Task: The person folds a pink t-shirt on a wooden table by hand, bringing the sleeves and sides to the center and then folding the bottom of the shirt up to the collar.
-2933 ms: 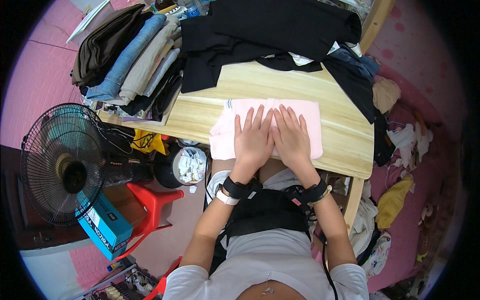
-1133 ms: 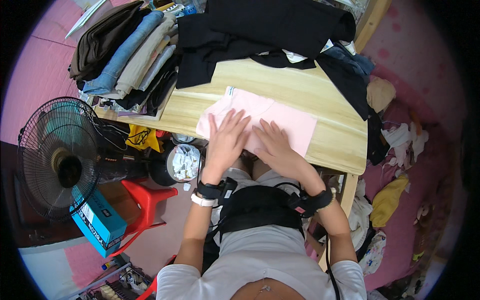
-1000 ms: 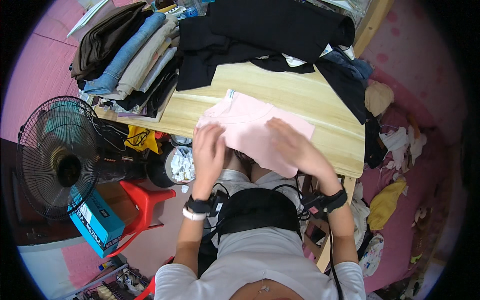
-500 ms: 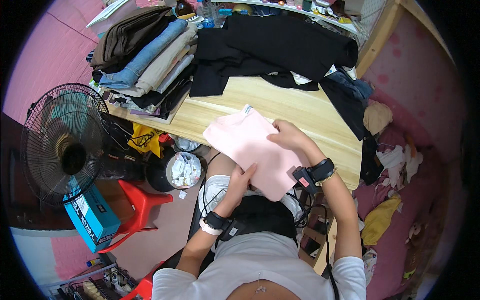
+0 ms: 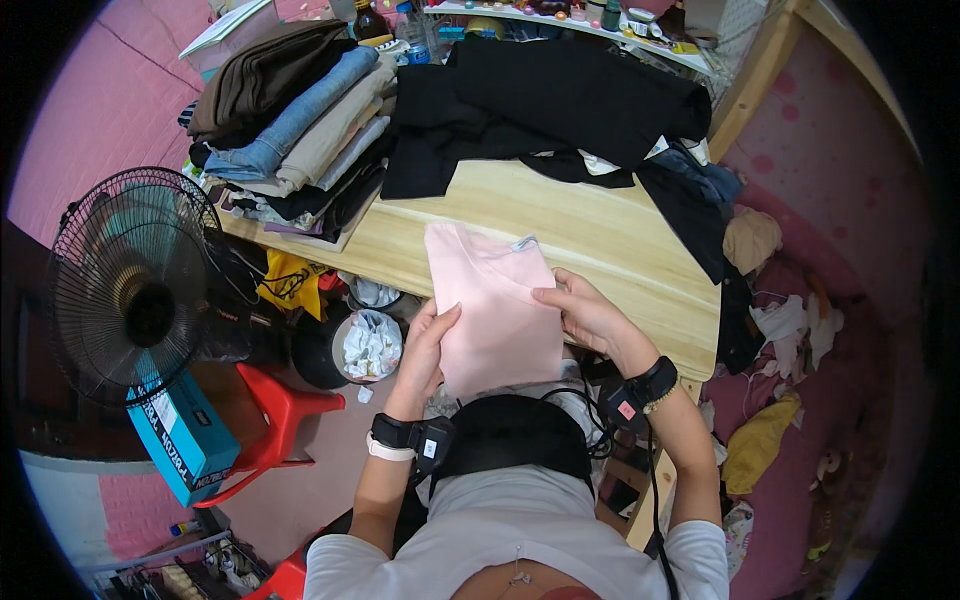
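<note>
A pink garment (image 5: 495, 320), folded into a rough rectangle, is held in front of me over the near edge of the wooden table (image 5: 590, 235). A small pale label (image 5: 524, 243) shows at its far side. My left hand (image 5: 430, 338) grips its left edge, thumb on top and fingers underneath. Its right edge is pinched in my right hand (image 5: 583, 310), with the thumb on the upper face. The fingers below the cloth are partly hidden.
Folded trousers (image 5: 290, 120) are stacked at the table's far left. Black clothing (image 5: 580, 95) spreads across the back. A fan (image 5: 140, 285), a red stool (image 5: 285, 415), a blue box (image 5: 180, 440) and a lined bin (image 5: 372, 345) stand on the left. Loose clothes (image 5: 765, 430) lie at the right.
The pink garment has turned from slanted to nearly straight and looks more compact. My left hand has moved up and left to its side edge; my right hand has shifted slightly down and right.
</note>
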Tool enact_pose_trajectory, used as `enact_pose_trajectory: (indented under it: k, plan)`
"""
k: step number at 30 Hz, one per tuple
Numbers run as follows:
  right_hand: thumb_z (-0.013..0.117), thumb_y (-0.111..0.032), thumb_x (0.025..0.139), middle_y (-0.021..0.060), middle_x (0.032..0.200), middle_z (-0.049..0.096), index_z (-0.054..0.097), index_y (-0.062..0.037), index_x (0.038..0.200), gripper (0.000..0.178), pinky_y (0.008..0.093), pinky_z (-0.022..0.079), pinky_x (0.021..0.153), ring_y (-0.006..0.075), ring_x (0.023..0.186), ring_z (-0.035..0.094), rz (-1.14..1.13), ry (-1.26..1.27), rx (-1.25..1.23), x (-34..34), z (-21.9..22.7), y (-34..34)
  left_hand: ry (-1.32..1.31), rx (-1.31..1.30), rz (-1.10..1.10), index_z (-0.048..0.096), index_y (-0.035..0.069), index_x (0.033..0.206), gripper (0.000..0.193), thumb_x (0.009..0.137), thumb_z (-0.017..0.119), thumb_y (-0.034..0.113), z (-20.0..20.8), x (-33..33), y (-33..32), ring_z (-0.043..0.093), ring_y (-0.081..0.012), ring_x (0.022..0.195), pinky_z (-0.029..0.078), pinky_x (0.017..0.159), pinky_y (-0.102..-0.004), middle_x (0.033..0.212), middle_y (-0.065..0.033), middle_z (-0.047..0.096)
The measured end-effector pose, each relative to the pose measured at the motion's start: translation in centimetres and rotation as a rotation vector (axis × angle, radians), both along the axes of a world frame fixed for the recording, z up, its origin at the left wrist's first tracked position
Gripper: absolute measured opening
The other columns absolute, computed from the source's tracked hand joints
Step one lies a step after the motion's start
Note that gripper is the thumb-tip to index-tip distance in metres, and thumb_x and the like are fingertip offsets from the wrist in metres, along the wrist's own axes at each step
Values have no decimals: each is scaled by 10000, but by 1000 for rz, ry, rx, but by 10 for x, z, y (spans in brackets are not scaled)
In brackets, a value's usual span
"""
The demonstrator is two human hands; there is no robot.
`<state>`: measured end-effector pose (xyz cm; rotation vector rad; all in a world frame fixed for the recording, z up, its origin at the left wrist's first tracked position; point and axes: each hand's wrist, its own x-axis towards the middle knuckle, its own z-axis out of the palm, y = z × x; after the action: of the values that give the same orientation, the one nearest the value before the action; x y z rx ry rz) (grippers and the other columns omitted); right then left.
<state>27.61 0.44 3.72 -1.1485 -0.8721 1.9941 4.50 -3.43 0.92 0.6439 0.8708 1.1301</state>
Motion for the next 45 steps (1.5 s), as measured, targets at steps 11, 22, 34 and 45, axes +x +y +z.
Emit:
enact_pose_trajectory:
  k: [11, 22, 34, 45]
  plan:
    - [635, -50, 853, 95, 1075, 651, 554, 18, 1148, 313, 278, 502, 840, 141, 950, 633, -286, 104, 553, 17, 65, 54, 344, 542, -106, 515, -6, 1246, 361, 917, 591, 122, 103, 17, 96, 601, -101, 957, 467, 864, -238, 1111, -64, 633]
    - [604, 87, 720, 79, 1083, 652, 658, -29, 1043, 348, 287, 466, 868, 147, 1008, 599, -37, -456, 811, 33, -1, -3, 1155, 950, -314, 590, 94, 1171, 450, 767, 678, 274, 13, 15, 52, 437, -296, 1289, 196, 1105, -511, 1206, -108, 585]
    - [671, -19, 735, 95, 1130, 649, 641, -45, 1099, 366, 331, 443, 937, 166, 1008, 612, 299, -519, 613, 44, 11, -47, 1186, 1014, -489, 591, 98, 1200, 430, 771, 569, 70, 13, -2, 11, 384, -385, 1318, 210, 1105, -541, 1216, -132, 585]
    - [662, -142, 829, 28, 653, 545, 565, 28, 811, 196, 266, 383, 533, 82, 604, 455, -355, -622, 548, 54, -80, 35, 544, 215, -113, 573, -91, 1073, 389, 931, 566, 271, -38, 43, 97, 599, -157, 734, 482, 682, -306, 866, -108, 676]
